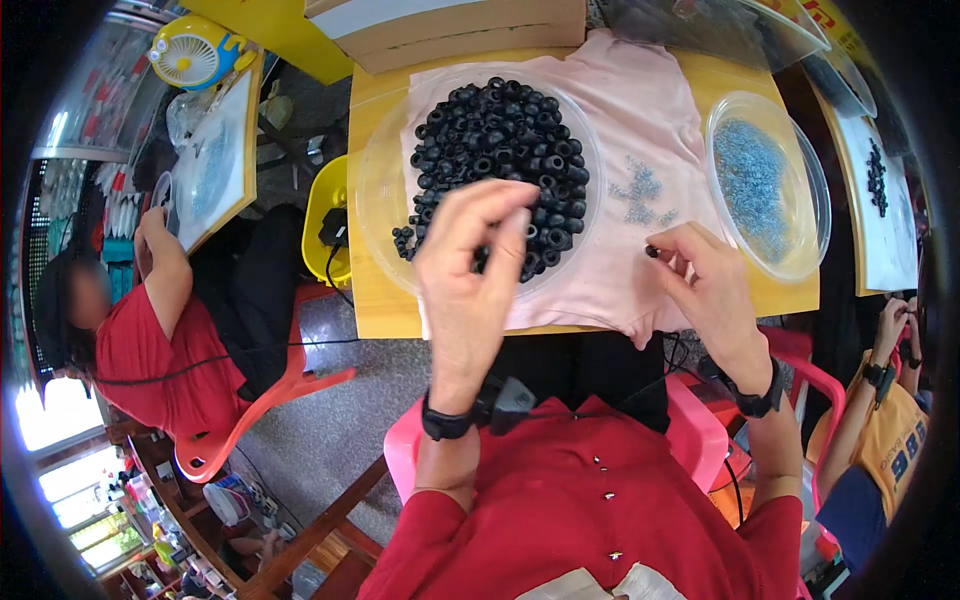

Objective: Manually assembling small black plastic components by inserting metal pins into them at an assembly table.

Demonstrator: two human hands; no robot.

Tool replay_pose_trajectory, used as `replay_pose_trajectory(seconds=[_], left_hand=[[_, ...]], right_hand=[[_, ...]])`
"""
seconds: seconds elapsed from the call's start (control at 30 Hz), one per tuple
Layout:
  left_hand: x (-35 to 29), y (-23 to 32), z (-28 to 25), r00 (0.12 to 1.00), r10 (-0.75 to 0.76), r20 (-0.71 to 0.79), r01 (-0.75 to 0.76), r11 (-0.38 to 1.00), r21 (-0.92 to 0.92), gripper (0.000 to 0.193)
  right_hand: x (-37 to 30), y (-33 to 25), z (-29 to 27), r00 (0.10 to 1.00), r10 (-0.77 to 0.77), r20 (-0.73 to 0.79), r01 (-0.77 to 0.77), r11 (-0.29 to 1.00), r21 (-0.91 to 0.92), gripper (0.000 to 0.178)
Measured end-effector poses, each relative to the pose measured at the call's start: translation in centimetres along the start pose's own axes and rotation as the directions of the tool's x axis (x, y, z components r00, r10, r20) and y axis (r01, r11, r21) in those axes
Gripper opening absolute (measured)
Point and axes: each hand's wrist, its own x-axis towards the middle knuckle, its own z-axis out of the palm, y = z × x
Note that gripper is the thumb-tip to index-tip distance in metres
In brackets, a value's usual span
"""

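A big heap of round black ring-shaped parts (480,140) fills a clear round tray (592,190) on the table. My left hand (470,250) is over the near side of the heap, thumb and forefinger almost together in a pinch. Whatever it holds, if anything, is too small to make out. To the right, my right hand (710,275) pinches a small black part (652,252) at its fingertips, above a pink cloth (600,300). Beyond that hand lies a scatter of tiny clear pieces (640,190) on the cloth.
A clear tub (822,225) of tiny bluish pieces (750,180) stands right. A cardboard box (450,40) sits at the table's far edge. Left of the table is a yellow bin (325,220). One seated person (160,340) works at left, another (880,440) at right.
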Motion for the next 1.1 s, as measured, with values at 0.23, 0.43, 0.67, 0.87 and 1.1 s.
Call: replay_pose_trajectory(seconds=[0.23,0.43,0.67,0.87,1.1], left_hand=[[2.1,-1.4,-1.0,0.993,-0.008,0.118,-0.043,0.904,0.425,0.022],[1.9,-0.8,-0.7,0.997,0.039,0.073,-0.065,0.913,0.402,0.019],[-1.7,1.8,1.6,0.971,-0.138,0.194,0.210,0.882,-0.423,0.022],[-6.3,0.7,6.8,0.821,-0.192,0.538,0.538,0.574,-0.617,0.021],[-5.8,0.8,7.9,0.819,-0.212,0.534,0.510,0.696,-0.505,0.021]], right_hand=[[-1.5,2.0,0.8,0.980,-0.078,-0.183,0.061,0.993,-0.100,0.014],[-2.0,2.4,0.3,0.983,-0.071,-0.171,0.066,0.997,-0.037,0.018],[-2.6,2.8,-0.9,0.992,0.029,-0.125,-0.013,0.992,0.126,0.023],[-1.2,3.8,-0.1,0.937,-0.185,-0.298,0.147,0.979,-0.143,0.040],[0.7,2.5,-0.2,0.979,-0.106,-0.172,0.054,0.958,-0.283,0.054]])
